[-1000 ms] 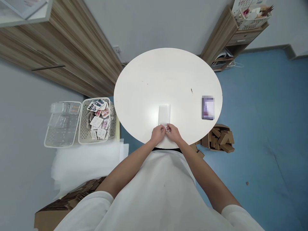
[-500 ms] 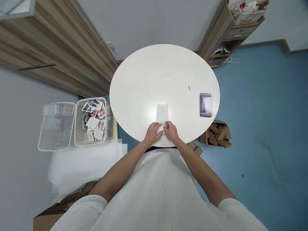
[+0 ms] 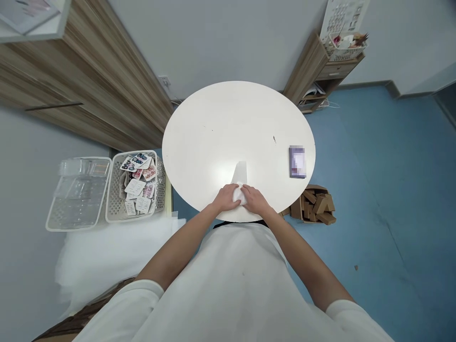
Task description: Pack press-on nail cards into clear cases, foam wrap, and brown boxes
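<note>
Near the front edge of a white oval table (image 3: pixel 199 123), my left hand (image 3: pixel 226 198) curls round the left side of a small white wrapped bundle (image 3: pixel 239 194). From the other side my right hand (image 3: pixel 254 199) closes on the same bundle. A thin, whitish translucent wrapping sheet (image 3: pixel 241 172) runs from it across the tabletop, away from me. Whatever the wrapping covers is hidden.
A purple box (image 3: pixel 297 162), blurred out, lies on the table's right side. At left stand a white basket (image 3: pixel 161 185) of printed cards and a tray (image 3: pixel 76 227) of clear plastic cases, above stacked white sheets (image 3: pixel 117 242). A carton (image 3: pixel 297 209) of brown cardboard pieces sits at right.
The wrapped bundle looks rounder, and less of the sheet lies flat beyond it. Both hands stay closed on it. The whole view has shifted slightly with my head.
</note>
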